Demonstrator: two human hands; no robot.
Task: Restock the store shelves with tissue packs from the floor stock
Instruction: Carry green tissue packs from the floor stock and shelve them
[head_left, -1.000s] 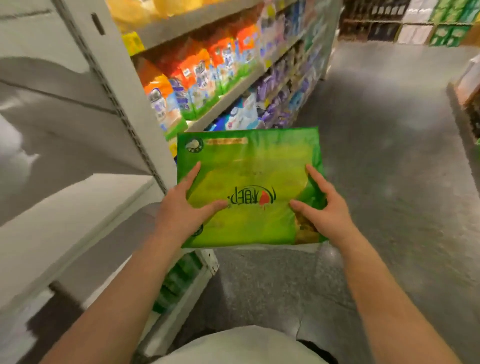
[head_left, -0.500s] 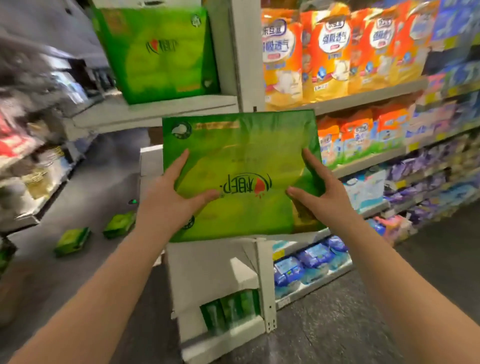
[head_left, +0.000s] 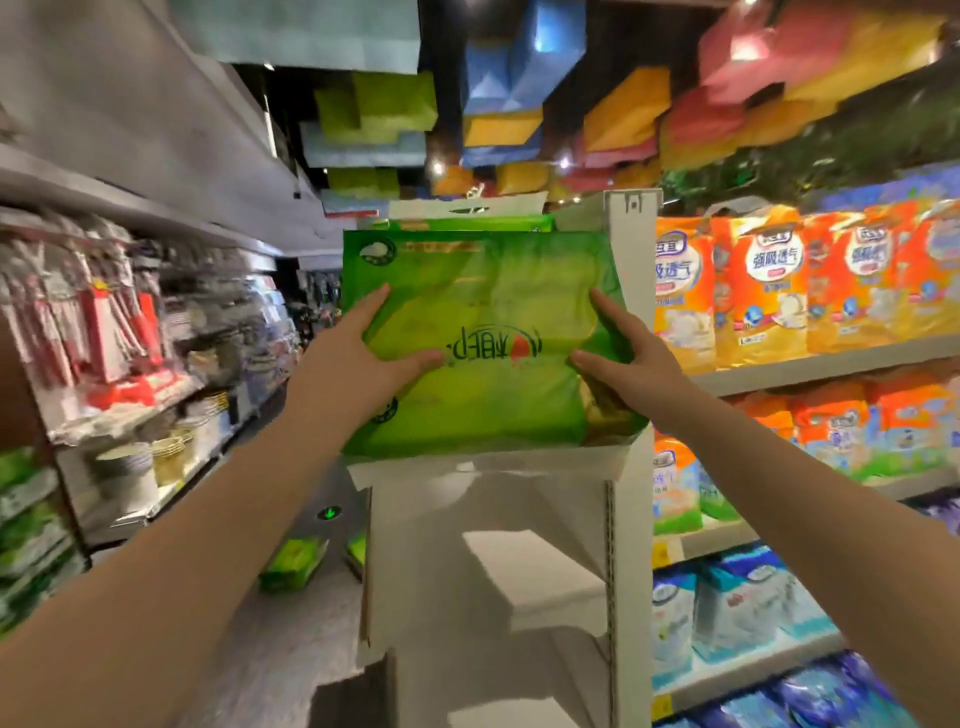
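I hold a large green tissue pack (head_left: 483, 312) upside down at chest height in front of the white end shelf (head_left: 488, 470). My left hand (head_left: 363, 358) grips its left side, thumb across the front. On the right side my right hand (head_left: 623, 358) grips it the same way. The pack's lower edge sits at the shelf board's front lip. Another green pack (head_left: 467, 223) shows just behind its top edge, mostly hidden. Two more green packs (head_left: 293, 564) lie on the floor to the lower left.
Orange and blue packs (head_left: 779, 291) fill the aisle shelves on the right. White lower boards (head_left: 530, 577) of the end shelf stand below the pack. A rack of kitchenware (head_left: 130, 364) lines the left side. Grey floor (head_left: 291, 660) runs between them.
The view has tilted upward and I have raised the pack with both hands, from in front of the lower shelf up to the higher board where another green pack stands.
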